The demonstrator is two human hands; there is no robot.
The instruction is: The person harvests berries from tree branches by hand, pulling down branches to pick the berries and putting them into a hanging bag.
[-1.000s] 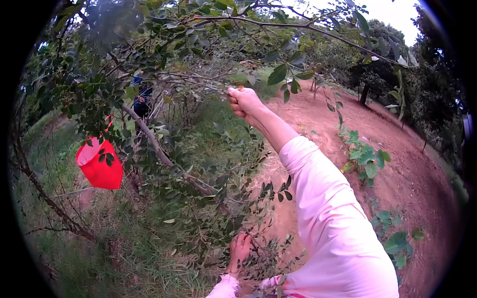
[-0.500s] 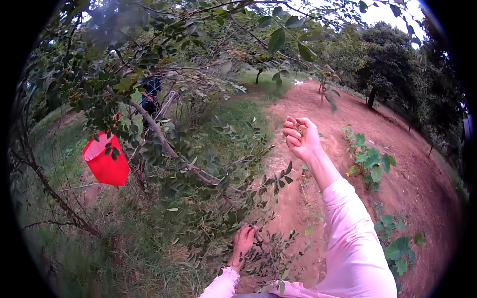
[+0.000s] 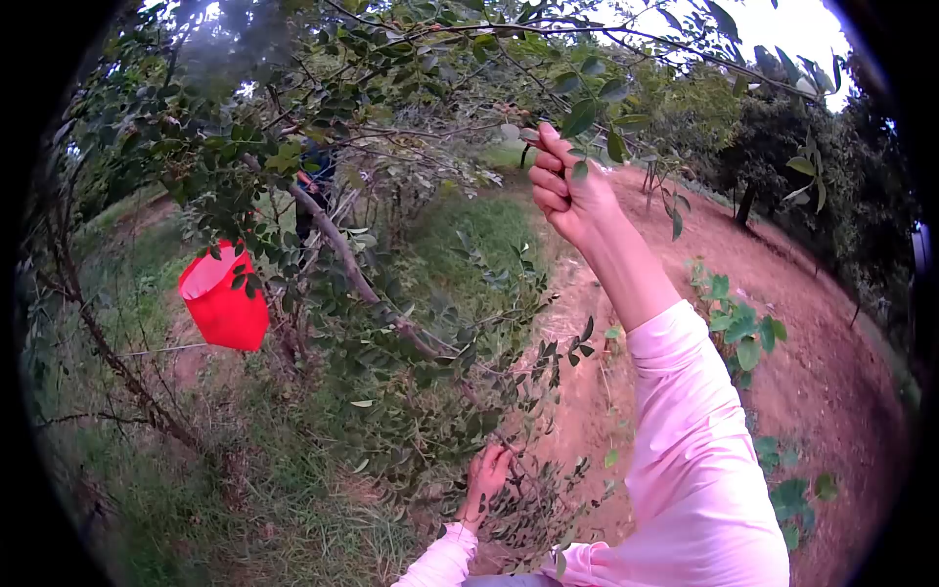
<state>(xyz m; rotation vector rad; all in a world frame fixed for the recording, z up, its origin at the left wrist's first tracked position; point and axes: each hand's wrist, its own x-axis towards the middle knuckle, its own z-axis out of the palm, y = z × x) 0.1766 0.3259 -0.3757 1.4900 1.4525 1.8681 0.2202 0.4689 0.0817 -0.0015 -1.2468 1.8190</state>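
A leafy tree (image 3: 235, 157) filled the left and the middle, with a thick branch (image 3: 342, 249) sloping down through it.
A red bag (image 3: 227, 315) was at the left, partly behind small leaves (image 3: 253, 286). The right hand (image 3: 575, 194) was raised beside the upper leaves (image 3: 580, 117); its fingers were curled closed, but whether they held something, I could not tell. The left hand (image 3: 487, 476) was low, touching or just beside a thin stem; I could not tell if its fingers gripped it.
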